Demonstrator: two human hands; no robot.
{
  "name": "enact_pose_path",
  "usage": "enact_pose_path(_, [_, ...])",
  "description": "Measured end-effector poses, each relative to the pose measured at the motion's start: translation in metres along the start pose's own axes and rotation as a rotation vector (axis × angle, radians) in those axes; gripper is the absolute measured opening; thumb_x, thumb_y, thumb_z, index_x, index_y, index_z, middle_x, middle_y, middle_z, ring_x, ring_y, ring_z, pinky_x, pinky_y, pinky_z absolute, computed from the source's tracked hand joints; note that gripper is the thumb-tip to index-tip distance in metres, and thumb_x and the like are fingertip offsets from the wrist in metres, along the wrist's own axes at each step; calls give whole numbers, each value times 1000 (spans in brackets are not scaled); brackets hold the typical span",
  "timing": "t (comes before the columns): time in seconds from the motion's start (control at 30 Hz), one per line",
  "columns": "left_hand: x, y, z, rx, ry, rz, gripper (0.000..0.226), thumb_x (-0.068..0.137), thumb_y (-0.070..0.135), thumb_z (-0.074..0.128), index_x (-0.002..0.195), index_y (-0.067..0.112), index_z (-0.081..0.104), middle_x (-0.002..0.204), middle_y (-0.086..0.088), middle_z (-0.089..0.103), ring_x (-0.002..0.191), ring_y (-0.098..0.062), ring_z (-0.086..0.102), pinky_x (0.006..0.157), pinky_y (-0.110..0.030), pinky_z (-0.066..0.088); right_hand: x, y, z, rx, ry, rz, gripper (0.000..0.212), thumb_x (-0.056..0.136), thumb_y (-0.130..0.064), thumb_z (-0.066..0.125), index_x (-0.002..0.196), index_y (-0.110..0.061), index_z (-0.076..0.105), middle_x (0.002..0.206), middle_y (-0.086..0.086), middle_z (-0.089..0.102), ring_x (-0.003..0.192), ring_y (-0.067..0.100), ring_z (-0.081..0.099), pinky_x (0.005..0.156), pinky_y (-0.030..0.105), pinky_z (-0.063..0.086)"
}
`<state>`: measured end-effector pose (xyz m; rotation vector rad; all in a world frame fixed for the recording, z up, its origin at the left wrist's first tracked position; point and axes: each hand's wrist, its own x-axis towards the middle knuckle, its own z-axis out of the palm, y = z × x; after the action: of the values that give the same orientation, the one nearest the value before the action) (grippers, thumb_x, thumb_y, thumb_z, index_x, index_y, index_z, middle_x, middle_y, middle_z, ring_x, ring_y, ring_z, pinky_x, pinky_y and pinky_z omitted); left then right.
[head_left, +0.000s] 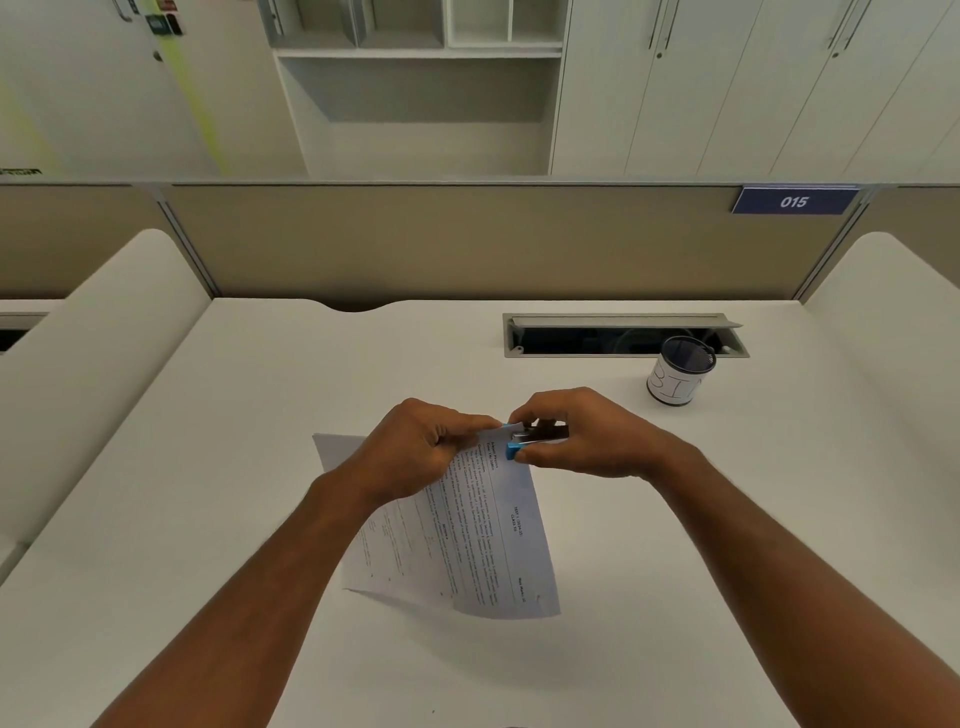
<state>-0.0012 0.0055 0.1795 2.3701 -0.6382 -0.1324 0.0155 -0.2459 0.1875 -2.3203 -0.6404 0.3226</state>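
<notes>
blue stapler gripped in right hand, mouth at corner of printed sheets pinched by left hand; stapling step, likely next: firm squeeze.

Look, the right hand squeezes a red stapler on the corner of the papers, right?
No, the stapler is blue, not red. The head view shows the right hand gripping it on the corner of the printed papers.

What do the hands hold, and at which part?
Left hand pinches the papers near one corner; right hand grips the blue stapler around its body.
</notes>
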Motion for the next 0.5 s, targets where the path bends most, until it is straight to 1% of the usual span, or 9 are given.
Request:
enact_pose_path(0.1, [1, 1, -1, 16, -12, 0, 32, 100, 25, 59, 132, 27, 66, 119, 3, 76, 91, -22, 74, 76, -39, 63, 1, -2, -1, -15, -14, 5, 30, 89, -44, 70, 113, -27, 68, 113, -8, 70, 100, 13, 66, 79, 24, 59])
enact_pose_path(0.2, [2, 1, -2, 21, -12, -7, 32, 101, 24, 58, 132, 26, 66, 120, 3, 76, 92, -23, 74, 77, -40, 63, 1, -4, -2, -31, -17, 12, 32, 89, -43, 70, 115, -24, 68, 114, -7, 70, 100, 14, 65, 82, 28, 59])
enact_pose_path(0.33, [2, 2, -2, 30, -18, -6, 33, 101, 24, 59, 132, 27, 65, 120, 3, 76, 92, -23, 74, 77, -40, 63, 1, -6, -3, -36, -29, 20, 34, 90, -42, 70, 117, -22, 68, 115, -6, 69, 99, 14, 65, 80, 26, 58])
enact_pose_path(0.5, [3, 1, -3, 46, -36, -6, 33, 100, 24, 60, 133, 25, 66, 122, 3, 75, 94, -23, 74, 78, -37, 63, 1, -7, -3, -57, -21, -7, 32, 90, -40, 70, 116, -21, 70, 107, -8, 69, 94, 12, 63, 77, 22, 55])
